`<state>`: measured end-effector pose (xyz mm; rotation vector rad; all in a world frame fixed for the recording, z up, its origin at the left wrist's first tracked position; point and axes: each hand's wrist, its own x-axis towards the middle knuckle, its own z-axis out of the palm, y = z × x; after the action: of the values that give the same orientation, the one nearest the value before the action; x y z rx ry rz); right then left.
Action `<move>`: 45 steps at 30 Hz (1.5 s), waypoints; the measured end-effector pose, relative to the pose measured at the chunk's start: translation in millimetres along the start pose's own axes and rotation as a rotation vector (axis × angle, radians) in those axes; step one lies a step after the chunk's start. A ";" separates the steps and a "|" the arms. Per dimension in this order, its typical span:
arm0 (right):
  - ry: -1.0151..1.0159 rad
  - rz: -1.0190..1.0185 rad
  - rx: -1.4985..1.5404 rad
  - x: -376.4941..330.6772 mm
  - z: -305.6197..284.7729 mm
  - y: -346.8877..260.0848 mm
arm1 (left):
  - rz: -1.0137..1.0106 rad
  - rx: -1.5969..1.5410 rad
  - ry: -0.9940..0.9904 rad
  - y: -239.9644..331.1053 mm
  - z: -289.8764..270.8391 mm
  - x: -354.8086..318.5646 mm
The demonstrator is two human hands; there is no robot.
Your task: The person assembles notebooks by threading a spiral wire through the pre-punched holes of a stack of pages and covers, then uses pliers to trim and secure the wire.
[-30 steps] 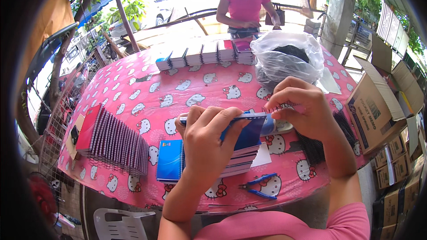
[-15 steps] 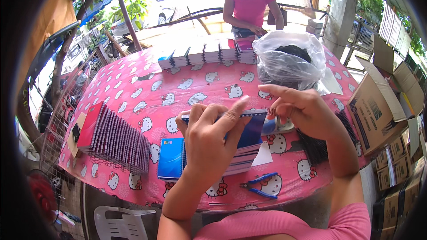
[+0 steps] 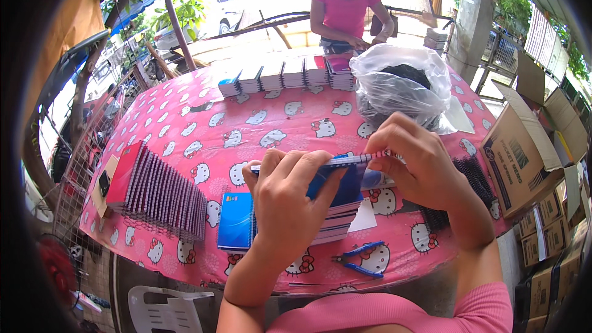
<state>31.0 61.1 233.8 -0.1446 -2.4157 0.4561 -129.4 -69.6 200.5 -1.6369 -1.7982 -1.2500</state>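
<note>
My left hand (image 3: 285, 190) is closed around a small blue notebook (image 3: 346, 180), holding it on edge with its bound side up. At the notebook's right end, the fingers of my right hand (image 3: 422, 163) pinch a dark spiral coil (image 3: 378, 156) that sticks out past the binding edge. Just below lies a stack of notebooks (image 3: 336, 223), partly hidden by my left hand. Blue spiral notebooks (image 3: 235, 219) sit left of it. Cutting pliers with blue handles (image 3: 364, 259) rest on the table near me.
A long row of red-covered notebooks (image 3: 160, 194) stands at left. Loose black coils (image 3: 473, 179) lie to the right. Behind are notebook stacks (image 3: 282, 75) and a clear plastic bag (image 3: 401, 95) with dark contents. Open cardboard boxes (image 3: 518, 148) stand right; a person (image 3: 346, 12) stands opposite.
My right hand's extended index finger has bent, and its fingers have closed on the coil end. My left hand keeps the notebook in nearly the same place.
</note>
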 end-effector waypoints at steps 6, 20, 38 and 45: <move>-0.087 0.009 -0.095 5.9 -5.5 -6.3 | -0.015 0.015 -0.032 2.6 -2.8 -0.3; -0.595 0.571 -0.478 -106.1 85.9 173.0 | -0.016 -0.117 0.046 -10.9 -9.1 -3.9; -0.101 0.303 0.406 25.7 -19.9 76.1 | -0.030 -0.151 0.003 -10.0 -2.7 3.4; -0.116 0.048 0.161 35.8 -22.1 90.2 | -0.168 -0.215 -0.019 -12.6 -3.0 3.1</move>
<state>16.1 159.4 238.6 -0.1077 -2.4798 0.6958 -142.7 -69.2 200.3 -1.6402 -1.9017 -1.5536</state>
